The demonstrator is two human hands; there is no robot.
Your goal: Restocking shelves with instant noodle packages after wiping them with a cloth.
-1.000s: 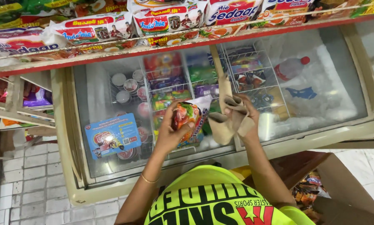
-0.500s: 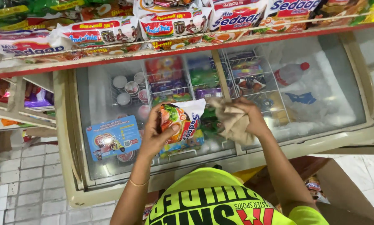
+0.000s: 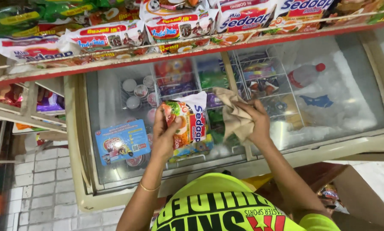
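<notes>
Noodle packet (image 3: 186, 124) gripped in left hand (image 3: 163, 139) above the freezer lid (image 3: 115, 107); beige cloth (image 3: 234, 115) bunched in right hand (image 3: 258, 124) just beside it

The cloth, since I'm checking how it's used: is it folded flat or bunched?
Bunched: the cloth hangs crumpled from the right hand.

Neon-yellow printed shirt (image 3: 226, 205), thin gold bangle (image 3: 149, 188)
</notes>
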